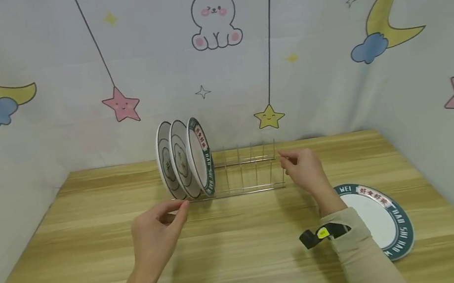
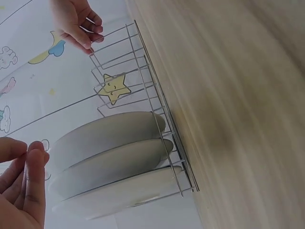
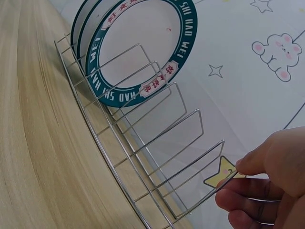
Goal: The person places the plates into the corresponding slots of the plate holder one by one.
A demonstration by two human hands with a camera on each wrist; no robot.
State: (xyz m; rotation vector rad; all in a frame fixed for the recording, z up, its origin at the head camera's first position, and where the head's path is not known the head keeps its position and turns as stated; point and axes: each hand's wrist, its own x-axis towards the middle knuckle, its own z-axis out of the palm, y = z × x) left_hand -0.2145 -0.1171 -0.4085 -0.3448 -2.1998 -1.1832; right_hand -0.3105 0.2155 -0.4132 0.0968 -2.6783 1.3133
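A wire dish rack point(image 1: 253, 190) stands near the back of the wooden table. My right hand point(image 1: 303, 168) pinches the upright wire at its right end between thumb and fingers, as the right wrist view also shows. Three round plates point(image 3: 143, 45) with green lettered rims stand on edge in the rack's left slots. In front of these plates is my left hand point(image 1: 157, 233), fingers loosely curled with thumb and fingertips close together, nothing between them. Its fingertips overlap the rack's front rail in the head view, while the left wrist view shows them apart from the plates.
Another plate point(image 1: 377, 219), white with a green lettered rim, lies flat on the table at the right, partly behind my right forearm. The wooden table point(image 1: 238, 260) meets a cartoon-printed cloth backdrop point(image 1: 179, 74) at the back and sides.
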